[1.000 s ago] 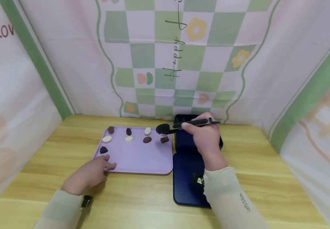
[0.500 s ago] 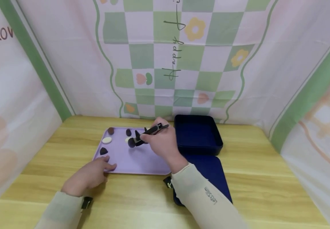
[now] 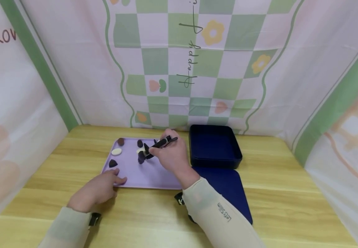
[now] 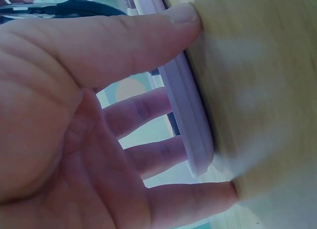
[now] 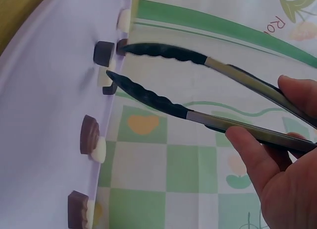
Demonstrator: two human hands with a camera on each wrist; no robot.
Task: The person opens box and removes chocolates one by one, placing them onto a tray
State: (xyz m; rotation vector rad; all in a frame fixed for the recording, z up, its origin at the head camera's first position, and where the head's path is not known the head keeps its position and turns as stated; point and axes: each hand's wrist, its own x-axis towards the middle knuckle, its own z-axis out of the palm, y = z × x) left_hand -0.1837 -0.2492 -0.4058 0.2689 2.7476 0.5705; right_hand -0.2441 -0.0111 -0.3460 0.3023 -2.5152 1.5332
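My left hand (image 3: 98, 189) rests at the near left corner of the lilac tray (image 3: 157, 177); in the left wrist view its straight, spread fingers touch the rim. My right hand (image 3: 174, 151) holds black-tipped metal tongs (image 5: 237, 122) over the tray. Their arms stand apart, with no piece between the tips in the right wrist view. A dark chocolate (image 5: 103, 53) sits on the tray just beyond the tips. In line with it are a white chocolate (image 5: 103, 77) and another dark one. A brown chocolate (image 5: 89, 135) lies farther right, partly in front of a white one.
A deep navy box (image 3: 215, 162) stands right of the tray near the back. Its flat navy lid (image 3: 228, 187) lies in front of it, partly under the right sleeve. A patterned curtain (image 3: 210, 69) hangs behind the wooden table (image 3: 290, 193).
My right hand has moved left from above the navy box to over the tray. The tongs, closed a second ago, have spread apart. My left hand has stayed at the tray corner.
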